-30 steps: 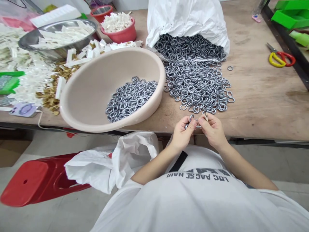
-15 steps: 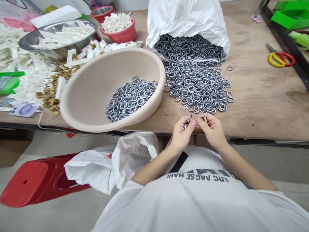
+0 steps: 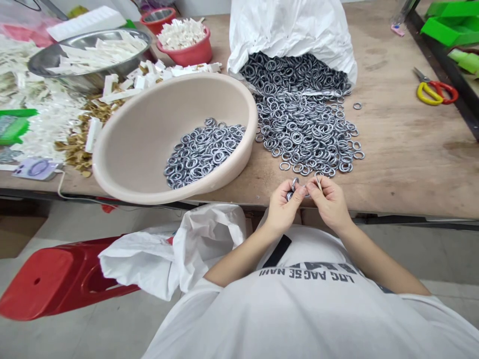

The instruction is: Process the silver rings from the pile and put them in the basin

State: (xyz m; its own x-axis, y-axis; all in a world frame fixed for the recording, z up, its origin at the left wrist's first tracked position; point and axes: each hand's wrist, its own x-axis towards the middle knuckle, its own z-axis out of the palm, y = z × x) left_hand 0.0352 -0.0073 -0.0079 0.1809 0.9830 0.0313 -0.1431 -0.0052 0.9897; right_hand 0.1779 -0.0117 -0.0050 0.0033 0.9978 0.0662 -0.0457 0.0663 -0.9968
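Seen from the head camera, both forearms reach forward from a white T-shirt [image 3: 284,319] and meet just over the near edge of a plywood workbench [image 3: 411,159], elbows held out to the sides and wrists angled inward. The left hand [image 3: 285,207] is curled, its thumb and forefinger pressed together on a small cluster of grey metal rings [image 3: 292,189]. The right hand [image 3: 330,203] faces it, with thumb and forefinger closed in a tight pinch on a thin sliver [image 3: 318,182] standing up between them; it is too small to identify with certainty. The two hands are almost touching, and another ring shows in the narrow gap between them.

Just beyond the hands, a loose heap of rings [image 3: 305,132] spreads across the bench from the mouth of a white woven sack [image 3: 292,30]. To its left, a beige plastic basin [image 3: 247,114] holds a smaller pile of rings [image 3: 204,154]. Farther left, a steel basin [image 3: 41,67] and a red plastic bowl [image 3: 183,57] hold white plastic pieces [image 3: 181,35], with brown scraps [image 3: 77,154] strewn nearby. Scissors with red and yellow handles [image 3: 436,92] lie at the right. Below the bench, a white plastic bag [image 3: 194,254] rests against a red plastic stool [image 3: 48,279]
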